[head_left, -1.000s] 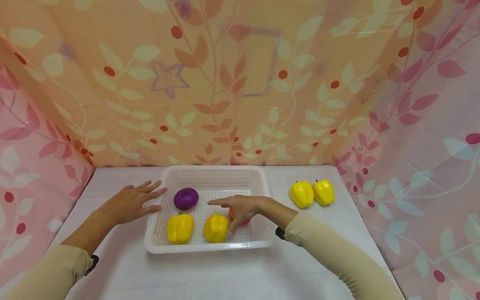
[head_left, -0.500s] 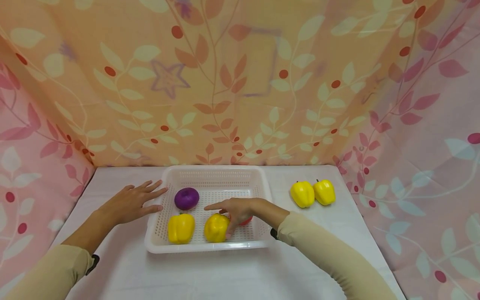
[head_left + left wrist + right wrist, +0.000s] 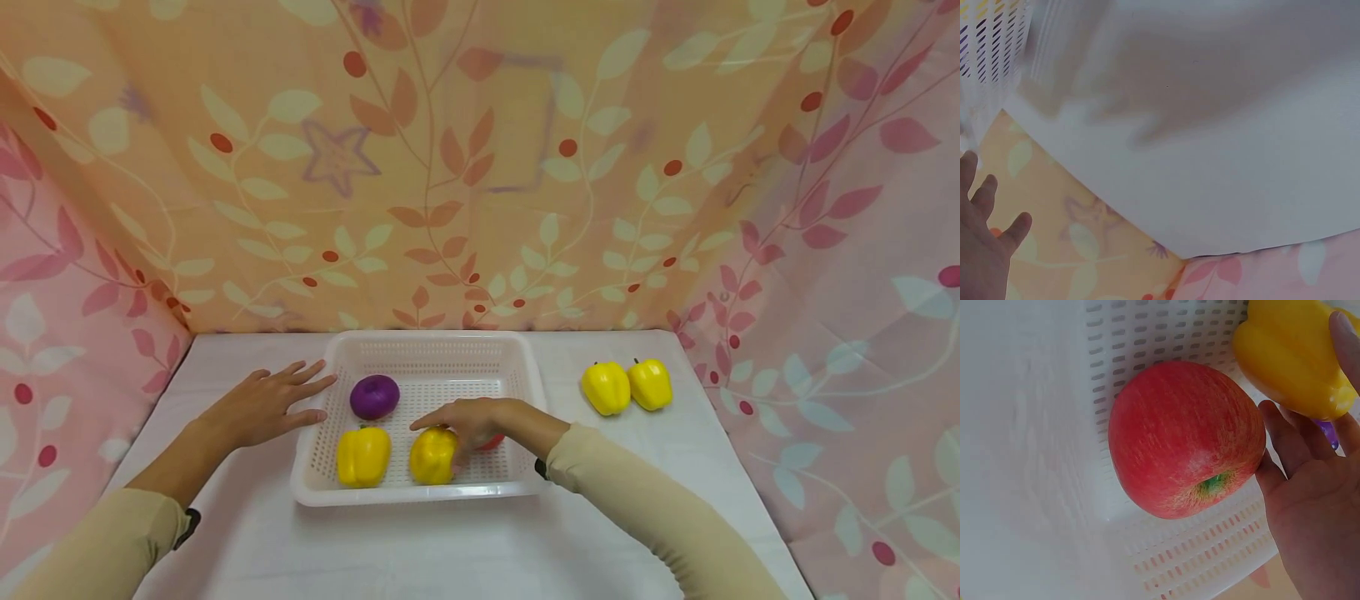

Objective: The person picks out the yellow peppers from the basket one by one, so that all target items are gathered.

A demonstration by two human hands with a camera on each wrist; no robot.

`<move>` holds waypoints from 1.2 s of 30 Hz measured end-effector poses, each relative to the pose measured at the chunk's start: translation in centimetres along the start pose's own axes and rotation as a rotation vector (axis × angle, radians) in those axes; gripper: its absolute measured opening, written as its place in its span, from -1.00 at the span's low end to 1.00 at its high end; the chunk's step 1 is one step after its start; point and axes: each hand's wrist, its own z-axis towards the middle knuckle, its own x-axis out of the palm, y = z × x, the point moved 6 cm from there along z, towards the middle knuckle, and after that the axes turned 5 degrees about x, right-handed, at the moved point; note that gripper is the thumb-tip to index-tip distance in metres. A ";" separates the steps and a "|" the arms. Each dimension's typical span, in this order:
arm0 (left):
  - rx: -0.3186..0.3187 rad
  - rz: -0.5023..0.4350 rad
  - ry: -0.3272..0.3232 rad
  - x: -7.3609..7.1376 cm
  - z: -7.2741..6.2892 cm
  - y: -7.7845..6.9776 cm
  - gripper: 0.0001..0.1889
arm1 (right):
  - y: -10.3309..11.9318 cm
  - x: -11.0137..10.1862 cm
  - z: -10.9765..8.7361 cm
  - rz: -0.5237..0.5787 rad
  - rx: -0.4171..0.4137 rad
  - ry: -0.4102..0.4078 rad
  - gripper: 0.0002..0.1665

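In the head view, my right hand (image 3: 474, 427) reaches into a white plastic basket (image 3: 420, 493) and grips a yellow bell pepper (image 3: 432, 457). The right wrist view has the thumb on one side of that pepper (image 3: 1291, 356) and the fingers on the other. Close beside the fingers lies a red apple (image 3: 1185, 440), mostly hidden by the hand in the head view. My left hand (image 3: 266, 406) is spread at the basket's left rim, holding nothing; whether its fingertips touch the rim is unclear. Another yellow bell pepper (image 3: 363, 457) and a purple onion-like vegetable (image 3: 374, 397) sit on the basket's left side.
Two more yellow bell peppers (image 3: 606, 388) stand side by side on the white-covered table (image 3: 420, 550), right of the basket. Patterned cloth (image 3: 450, 167) hangs along the back and both sides of the table.
My right hand has lowered slightly and moved left, its fingers coming down around the front middle bell pepper. The left hand keeps its place by the rim.
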 end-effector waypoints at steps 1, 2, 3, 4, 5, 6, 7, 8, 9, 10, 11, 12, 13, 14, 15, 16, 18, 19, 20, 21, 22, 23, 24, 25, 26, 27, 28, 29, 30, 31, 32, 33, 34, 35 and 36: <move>-0.001 0.001 0.000 0.0 0.0 0.0 -0.29 | 0.0 0.0 0.0 0.002 0.005 0.001 -0.03; -0.001 0.000 -0.001 0.0 0.0 0.0 -0.29 | 0.0 0.0 0.1 0.001 0.006 0.003 -0.05; -0.002 0.000 0.000 0.0 0.0 0.0 -0.29 | 0.1 0.1 0.1 0.002 0.008 0.005 -0.06; -0.003 0.001 -0.001 0.1 0.0 0.1 -0.29 | 0.1 0.1 0.2 0.002 0.010 0.007 -0.08; -0.003 0.001 -0.001 0.1 0.0 0.1 -0.30 | 0.1 0.1 0.2 0.001 0.010 0.008 -0.10; -0.004 0.002 -0.002 0.1 0.0 0.1 -0.30 | 0.1 0.0 0.2 -0.005 0.009 0.008 -0.11; -0.005 0.003 -0.001 0.1 0.0 0.1 -0.30 | 0.1 0.1 0.2 -0.009 0.011 0.008 -0.12; -0.006 0.002 -0.001 0.1 0.0 0.1 -0.30 | 0.2 0.1 0.2 -0.012 0.012 0.008 -0.13; -0.008 0.002 0.001 0.1 0.0 0.1 -0.30 | 0.2 0.1 0.2 -0.014 0.013 0.008 -0.13; -0.009 0.003 0.002 0.1 0.0 0.1 -0.30 | 0.2 0.0 0.2 -0.016 0.010 0.008 -0.13; -0.010 0.002 0.003 0.1 0.0 0.1 -0.29 | 0.2 0.0 0.2 -0.022 0.007 0.009 -0.13; -0.011 0.003 0.004 0.1 0.0 0.1 -0.29 | 0.3 0.0 0.2 -0.032 0.004 0.009 -0.13; -0.012 0.003 0.005 0.1 0.0 0.1 -0.29 | 0.3 0.0 0.1 -0.040 0.000 0.009 -0.13; -0.011 0.005 0.004 0.1 0.0 0.1 -0.29 | 0.4 0.0 0.1 -0.050 -0.006 0.009 -0.13; -0.011 0.006 0.004 0.1 0.0 0.1 -0.29 | 0.5 0.0 0.1 -0.061 -0.013 0.007 -0.13; -0.009 0.007 0.004 0.1 0.0 0.1 -0.28 | 0.6 -0.1 0.1 -0.072 -0.019 0.004 -0.13; -0.006 0.009 0.002 0.1 0.0 0.1 -0.29 | 0.7 -0.2 0.0 -0.091 -0.026 -0.003 -0.13; -0.006 0.009 0.002 0.1 0.0 0.2 -0.29 | 0.7 -0.2 -0.1 -0.095 -0.030 -0.007 -0.13; -0.005 0.009 0.001 0.2 0.0 0.2 -0.29 | 0.7 -0.2 -0.1 -0.100 -0.032 -0.013 -0.13; -0.004 0.009 0.001 0.2 0.0 0.2 -0.29 | 0.8 -0.3 -0.2 -0.102 -0.036 -0.019 -0.13; -0.004 0.008 0.001 0.2 0.0 0.2 -0.29 | 0.8 -0.4 -0.3 -0.103 -0.040 -0.028 -0.14; -0.005 0.008 0.002 0.2 0.0 0.2 -0.29 | 0.8 -0.5 -0.3 -0.104 -0.047 -0.036 -0.14; -0.006 0.008 0.003 0.2 0.0 0.2 -0.29 | 0.9 -0.6 -0.4 -0.103 -0.055 -0.046 -0.15; -0.006 0.008 0.002 0.2 0.0 0.3 -0.29 | 0.9 -0.7 -0.5 -0.101 -0.066 -0.056 -0.15; -0.006 0.007 0.001 0.2 0.0 0.3 -0.29 | 1.0 -0.8 -0.6 -0.099 -0.080 -0.067 -0.16; -0.006 0.006 0.000 0.2 0.0 0.3 -0.29 | 1.1 -1.0 -0.8 -0.094 -0.092 -0.076 -0.16; -0.007 0.005 0.000 0.2 0.0 0.3 -0.29 | 1.2 -1.1 -0.9 -0.090 -0.102 -0.083 -0.16; -0.007 0.005 0.000 0.2 -0.1 0.3 -0.28 | 1.3 -1.2 -1.1 -0.087 -0.114 -0.090 -0.17; -0.007 0.004 -0.001 0.2 -0.1 0.3 -0.28 | 1.4 -1.4 -1.3 -0.083 -0.123 -0.098 -0.17; -0.006 0.002 -0.002 0.2 -0.1 0.3 -0.28 | 1.4 -1.6 -1.6 -0.077 -0.135 -0.105 -0.17; -0.006 -0.001 -0.003 0.2 0.0 0.3 -0.28 | 1.4 -1.8 -1.9 -0.068 -0.142 -0.112 -0.17; -0.004 -0.002 -0.004 0.2 0.0 0.2 -0.28 | 1.4 -2.0 -2.2 -0.062 -0.147 -0.122 -0.18; -0.004 -0.004 -0.004 0.2 0.0 0.2 -0.29 | 1.2 -2.2 -2.5 -0.050 -0.154 -0.132 -0.18; -0.002 -0.004 -0.006 0.2 0.0 0.2 -0.29 | 1.1 -2.4 -2.8 -0.038 -0.161 -0.146 -0.18; 0.000 -0.004 -0.007 0.2 0.0 0.2 -0.29 | 0.9 -2.6 -3.1 -0.019 -0.169 -0.159 -0.18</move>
